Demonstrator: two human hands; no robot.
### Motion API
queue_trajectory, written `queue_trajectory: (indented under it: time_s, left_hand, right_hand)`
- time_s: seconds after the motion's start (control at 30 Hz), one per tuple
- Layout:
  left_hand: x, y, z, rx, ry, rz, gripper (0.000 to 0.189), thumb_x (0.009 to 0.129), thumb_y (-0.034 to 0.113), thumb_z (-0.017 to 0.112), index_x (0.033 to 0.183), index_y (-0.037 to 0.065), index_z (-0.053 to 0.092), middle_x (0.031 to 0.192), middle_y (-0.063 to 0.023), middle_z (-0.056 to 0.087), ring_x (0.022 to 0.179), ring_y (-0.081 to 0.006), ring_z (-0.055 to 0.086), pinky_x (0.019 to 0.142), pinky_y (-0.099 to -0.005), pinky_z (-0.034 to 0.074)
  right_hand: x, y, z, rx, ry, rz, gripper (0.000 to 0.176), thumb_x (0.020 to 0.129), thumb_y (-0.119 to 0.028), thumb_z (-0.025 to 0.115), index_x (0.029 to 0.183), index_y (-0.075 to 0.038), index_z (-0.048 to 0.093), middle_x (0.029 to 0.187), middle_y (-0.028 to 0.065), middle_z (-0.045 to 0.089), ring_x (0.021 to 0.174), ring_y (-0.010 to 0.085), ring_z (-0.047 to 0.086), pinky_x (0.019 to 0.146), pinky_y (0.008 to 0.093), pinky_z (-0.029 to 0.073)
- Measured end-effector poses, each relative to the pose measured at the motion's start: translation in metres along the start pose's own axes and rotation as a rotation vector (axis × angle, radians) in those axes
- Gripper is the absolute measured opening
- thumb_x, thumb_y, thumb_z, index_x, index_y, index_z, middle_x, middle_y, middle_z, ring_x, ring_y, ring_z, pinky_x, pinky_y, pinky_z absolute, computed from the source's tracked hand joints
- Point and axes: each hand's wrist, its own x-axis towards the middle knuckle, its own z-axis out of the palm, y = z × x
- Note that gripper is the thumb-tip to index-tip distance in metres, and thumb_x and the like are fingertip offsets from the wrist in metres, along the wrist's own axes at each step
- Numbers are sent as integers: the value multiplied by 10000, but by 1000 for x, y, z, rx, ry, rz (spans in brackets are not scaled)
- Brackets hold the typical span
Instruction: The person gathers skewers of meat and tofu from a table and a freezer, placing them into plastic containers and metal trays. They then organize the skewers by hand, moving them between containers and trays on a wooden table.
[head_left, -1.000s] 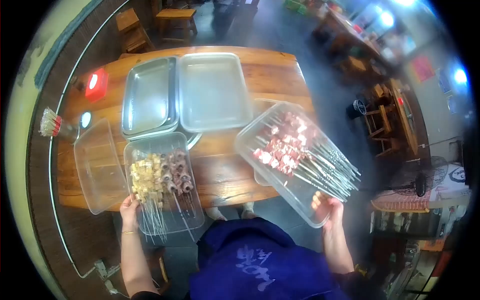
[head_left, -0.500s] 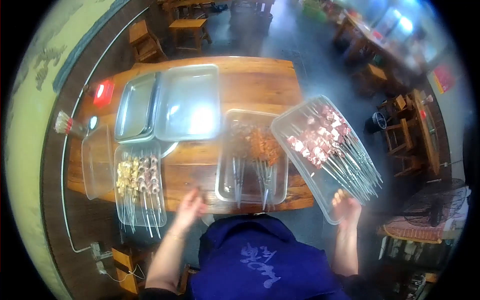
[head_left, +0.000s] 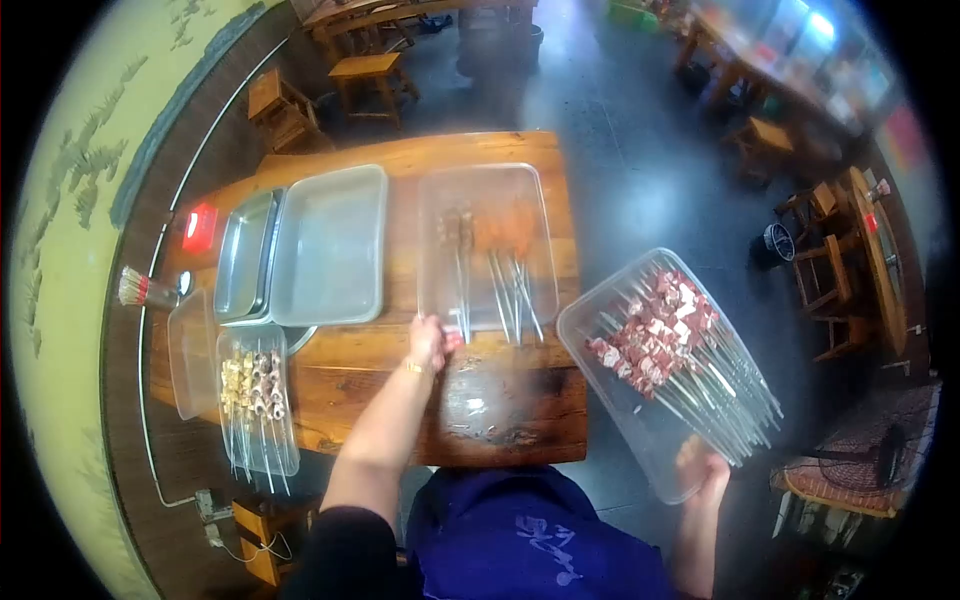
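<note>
My right hand (head_left: 703, 472) grips the near end of a clear plastic tray (head_left: 637, 455), fingers under it and seen through the plastic. The tray is held tilted off the table's right side, and red and white raw meat skewers (head_left: 665, 335) lie in it. My left hand (head_left: 430, 343) is closed at the near left corner of another clear tray (head_left: 548, 290), which rests on the table. In that tray lie brown meat skewers (head_left: 456, 228) and orange-coated skewers (head_left: 505, 228), blurred, their metal ends pointing toward me.
On the wooden table (head_left: 360, 375), a clear bin (head_left: 330, 245) and a metal tray (head_left: 240, 255) stand at the left. Nearer is a tray of pale and dark skewers (head_left: 255, 390). A red box (head_left: 199, 228) sits at the far left. A fan (head_left: 885, 450) stands at right.
My left hand has come to the tray of orange skewers, and that tray has moved away from me, off the table's near edge. My right hand still holds the raw meat tray. The view has shifted.
</note>
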Motion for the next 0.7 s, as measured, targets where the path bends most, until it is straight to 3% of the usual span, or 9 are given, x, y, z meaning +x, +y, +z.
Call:
queue_trajectory:
  time_s: [0.07,0.17,0.2,0.3,0.43,0.5,0.57,0.63,0.7]
  left_hand:
    - [34,16,7,45,32,36,341,872,47,363,1210,91,346,790,-171,583,570,-269,612,432,-368,567]
    - [54,44,12,55,20,69,184,953,157,413,1127,98,408,807,-145,572,629,-257,615,503,-374,570]
    - [50,47,15,36,38,66,235,963,222,440,1166,109,402,867,-148,580,680,-266,621,541,-384,567]
    - [59,41,-3,1,-60,57,493,944,476,501,1255,120,361,963,-132,594,805,-263,606,722,-413,542]
    - [-2,39,-36,34,-60,88,428,975,455,440,1219,104,432,910,-81,591,762,-187,571,712,-338,518]
    - [-36,31,-59,68,-11,132,346,995,403,416,1161,105,480,853,-46,586,729,-154,556,657,-294,492]
    - [-58,16,-98,20,-9,125,283,997,379,422,1073,121,511,783,-30,571,680,-133,524,607,-285,459]
    - [-78,2,-143,-39,-20,28,273,994,349,436,1059,99,526,773,-42,596,645,-134,547,584,-261,469]
    - [-108,-2,-155,-14,-2,-36,235,985,318,469,1025,103,553,762,-26,599,649,-129,556,591,-264,476]
  right_hand:
    - [0,3,-20,30,-158,39,386,638,-148,630,1007,-55,563,866,72,518,748,196,442,650,292,363]
    - [-21,13,-10,-63,64,-22,425,637,-145,634,1043,-41,563,888,82,533,748,208,464,657,307,386]
    - [-25,18,-43,-113,-11,-18,504,667,-155,606,1155,-37,569,1061,153,607,920,307,570,773,421,463]
    - [-44,36,-51,-137,50,38,487,671,-155,617,1140,-29,577,1041,158,614,899,321,588,760,440,472]
    - [-66,86,-64,-129,44,158,461,703,-131,602,1149,-16,570,1072,160,623,967,329,596,804,451,491]
    - [-69,106,-32,-201,277,165,514,647,-57,549,1156,13,554,1046,161,621,910,342,621,745,441,509]
    - [-59,154,-40,-142,233,201,500,714,-30,512,1212,9,518,1175,149,573,1039,321,579,883,443,484]
    - [-90,187,12,-235,265,401,373,809,-100,520,1174,-33,553,1153,106,586,1053,255,555,894,382,452]
    - [-91,242,5,-46,207,356,364,843,-103,517,1200,-36,542,1197,113,572,1125,275,525,932,427,435]
